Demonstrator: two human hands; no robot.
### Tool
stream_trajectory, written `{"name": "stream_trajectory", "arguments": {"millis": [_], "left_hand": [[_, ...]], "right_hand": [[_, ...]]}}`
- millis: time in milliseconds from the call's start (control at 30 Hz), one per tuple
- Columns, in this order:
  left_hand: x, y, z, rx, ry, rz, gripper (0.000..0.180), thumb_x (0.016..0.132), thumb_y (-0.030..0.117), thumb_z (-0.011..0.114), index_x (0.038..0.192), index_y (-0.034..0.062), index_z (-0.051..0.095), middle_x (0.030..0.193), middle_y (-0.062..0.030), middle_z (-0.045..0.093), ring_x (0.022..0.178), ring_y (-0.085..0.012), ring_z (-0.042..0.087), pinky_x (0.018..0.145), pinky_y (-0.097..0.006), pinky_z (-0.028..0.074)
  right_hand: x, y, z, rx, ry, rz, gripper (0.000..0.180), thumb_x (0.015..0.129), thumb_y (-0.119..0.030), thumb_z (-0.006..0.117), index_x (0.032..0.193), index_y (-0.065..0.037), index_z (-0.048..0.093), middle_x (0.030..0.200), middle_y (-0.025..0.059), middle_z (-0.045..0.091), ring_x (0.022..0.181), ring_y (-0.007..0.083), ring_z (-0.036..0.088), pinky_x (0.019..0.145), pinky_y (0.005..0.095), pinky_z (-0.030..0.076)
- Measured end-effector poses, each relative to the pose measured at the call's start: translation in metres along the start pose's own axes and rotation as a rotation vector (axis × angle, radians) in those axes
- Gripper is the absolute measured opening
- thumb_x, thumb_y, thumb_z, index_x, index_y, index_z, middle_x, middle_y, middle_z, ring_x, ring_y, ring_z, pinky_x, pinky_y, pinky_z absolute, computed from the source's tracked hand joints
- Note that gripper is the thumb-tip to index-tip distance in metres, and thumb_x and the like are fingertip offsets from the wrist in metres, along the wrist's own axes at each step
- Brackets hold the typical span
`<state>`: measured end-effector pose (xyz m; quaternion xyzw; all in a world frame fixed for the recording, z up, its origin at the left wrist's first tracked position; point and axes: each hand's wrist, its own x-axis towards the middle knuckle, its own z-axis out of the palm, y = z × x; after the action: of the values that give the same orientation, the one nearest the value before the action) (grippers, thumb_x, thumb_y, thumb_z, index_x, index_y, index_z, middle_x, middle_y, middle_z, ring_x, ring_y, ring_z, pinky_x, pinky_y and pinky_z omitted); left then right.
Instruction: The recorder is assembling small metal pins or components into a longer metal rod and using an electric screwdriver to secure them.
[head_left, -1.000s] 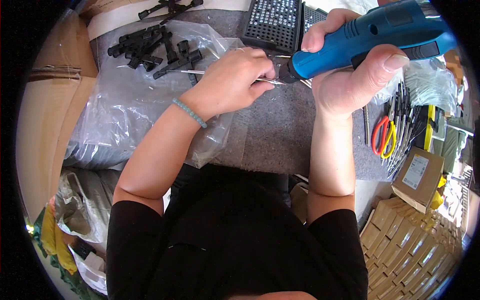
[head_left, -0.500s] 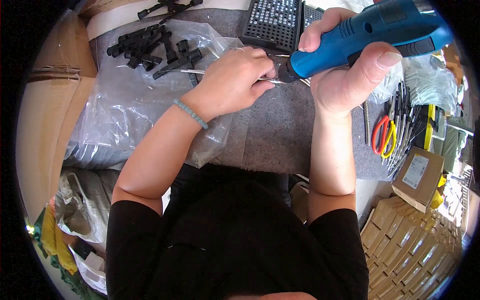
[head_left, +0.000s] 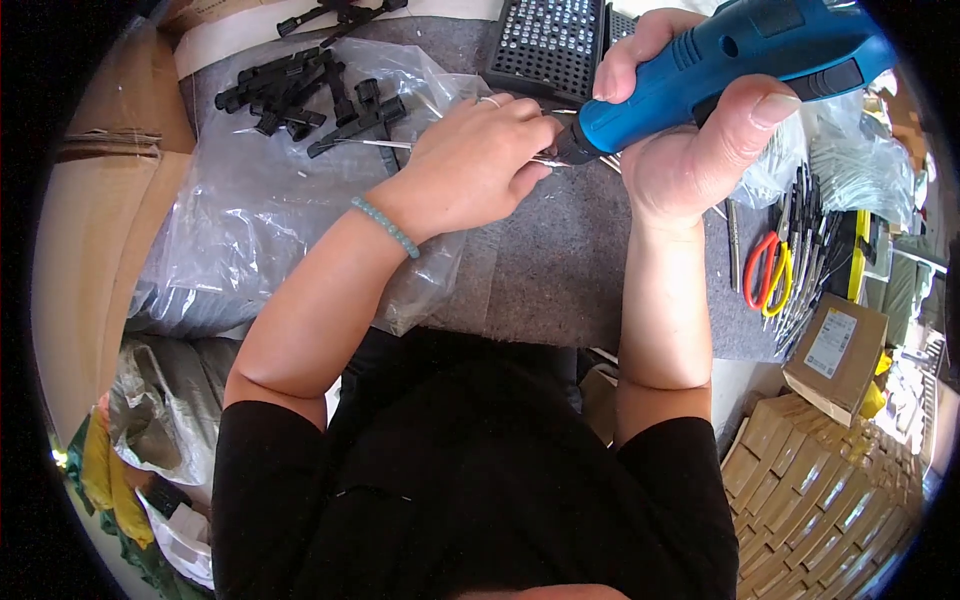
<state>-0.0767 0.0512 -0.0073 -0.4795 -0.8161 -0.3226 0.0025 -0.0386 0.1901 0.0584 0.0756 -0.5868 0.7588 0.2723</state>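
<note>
My right hand [head_left: 690,165] is wrapped round a blue cordless screwdriver [head_left: 725,60], its thumb along the near side. The tool's black nose [head_left: 573,145] points left and down at the fingertips of my left hand [head_left: 480,160]. Those fingers are pinched on a thin metal rod [head_left: 375,143], which runs out to the left beneath the hand. At the rod's far left end lies a black plastic fitting [head_left: 355,130]. Where the tool's tip meets the work is hidden by my fingers. A heap of similar black plastic parts [head_left: 285,90] lies just left, on a clear plastic bag [head_left: 240,200].
A black tray of small screws [head_left: 545,50] stands at the back. To the right lie red-and-yellow-handled scissors [head_left: 770,270] beside several thin dark rods [head_left: 810,250]. A small carton [head_left: 835,345] sits at the grey mat's [head_left: 550,270] right edge, a tall cardboard box [head_left: 110,220] at the left.
My left hand has shifted slightly right, its fingers closer against the screwdriver's nose. The screwdriver has tilted a touch. Both grips stay the same.
</note>
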Motion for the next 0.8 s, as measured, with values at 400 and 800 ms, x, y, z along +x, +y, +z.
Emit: {"name": "stream_trajectory", "arguments": {"millis": [400,800], "left_hand": [[0.004,0.011,0.010,0.076,0.071,-0.055,0.013,0.071,0.018,0.067,0.078,0.0073,0.065,0.086,-0.0053,0.059,0.090,-0.0249,0.058,0.075,-0.041,0.045],[0.005,0.009,0.010,0.066,0.017,-0.116,0.022,0.075,0.029,0.068,0.087,0.0114,0.071,0.087,-0.0046,0.061,0.093,-0.0232,0.058,0.085,-0.040,0.039]], "right_hand": [[0.008,0.011,-0.020,-0.090,-0.226,-0.078,0.084,0.080,-0.078,0.042,0.109,0.000,0.051,0.081,0.0106,0.057,0.058,0.0184,0.057,0.054,0.0295,0.048],[0.004,0.003,-0.010,-0.155,-0.177,-0.199,0.087,0.085,-0.070,0.046,0.144,-0.013,0.017,0.081,0.0116,0.057,0.056,0.0182,0.056,0.051,0.0303,0.048]]}}
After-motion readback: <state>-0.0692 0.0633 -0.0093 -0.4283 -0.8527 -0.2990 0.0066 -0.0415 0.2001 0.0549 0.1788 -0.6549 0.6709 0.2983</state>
